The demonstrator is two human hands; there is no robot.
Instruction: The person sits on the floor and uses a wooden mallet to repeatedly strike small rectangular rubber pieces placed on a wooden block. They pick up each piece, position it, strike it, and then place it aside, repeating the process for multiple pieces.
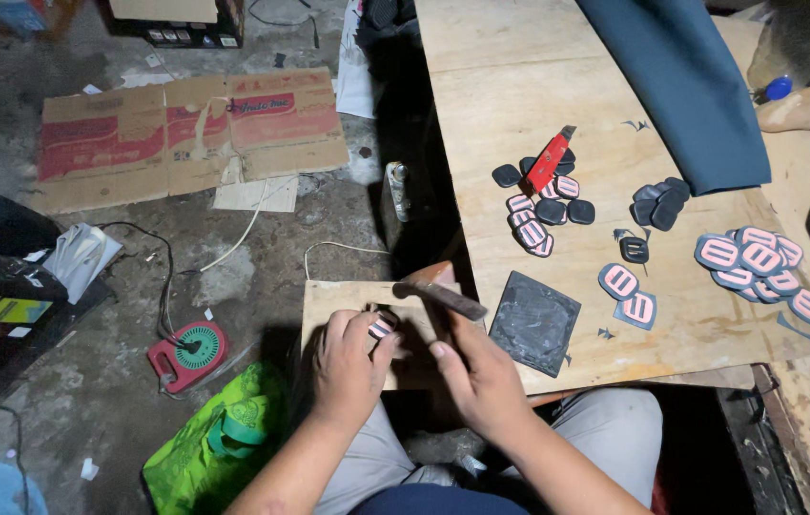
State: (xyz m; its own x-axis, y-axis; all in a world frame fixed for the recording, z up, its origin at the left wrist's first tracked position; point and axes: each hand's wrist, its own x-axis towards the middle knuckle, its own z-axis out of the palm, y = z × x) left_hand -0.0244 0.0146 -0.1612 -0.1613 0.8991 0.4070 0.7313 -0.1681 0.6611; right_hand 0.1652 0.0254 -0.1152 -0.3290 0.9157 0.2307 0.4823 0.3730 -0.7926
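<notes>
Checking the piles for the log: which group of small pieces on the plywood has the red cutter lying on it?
The leftmost pile, a mix of dark and pink-striped pieces: the red cutter lies across its top. The dark pile and the pink pile carry nothing.

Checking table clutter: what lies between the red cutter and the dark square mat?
In the head view, a cluster of small pink and dark oval pieces lies between the red cutter and the dark square mat, then bare plywood.

Bare plywood table lies open at the far side — nearer, the dark square mat and pink patches crowd the way.
</notes>
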